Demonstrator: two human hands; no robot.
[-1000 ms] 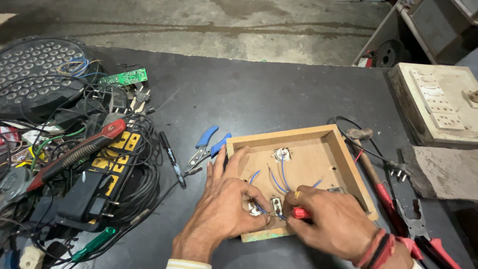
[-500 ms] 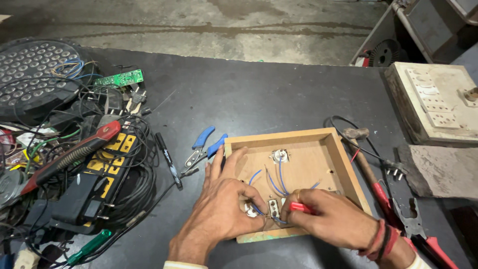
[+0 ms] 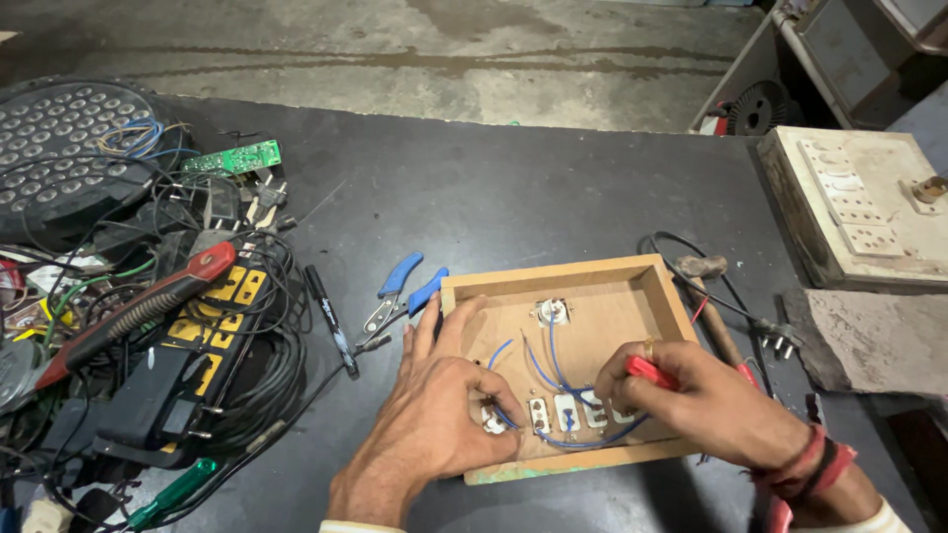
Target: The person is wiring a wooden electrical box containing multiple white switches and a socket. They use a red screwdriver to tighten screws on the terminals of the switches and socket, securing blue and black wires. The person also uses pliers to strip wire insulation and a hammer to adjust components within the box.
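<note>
Hands (image 3: 434, 415) flank wiring (image 3: 553, 370) inside wooden box (image 3: 553, 278) (right grips red tool (image 3: 652, 372)).

wooden box (image 3: 592, 276): raw matt wood | table (image 3: 513, 197): dark matt surface | pliers (image 3: 400, 296): blue plastic grips, metal jaws | wires (image 3: 553, 365): blue plastic

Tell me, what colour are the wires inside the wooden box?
Blue. The wires loop across the wooden box between its fittings, clearest in the head view.
</note>
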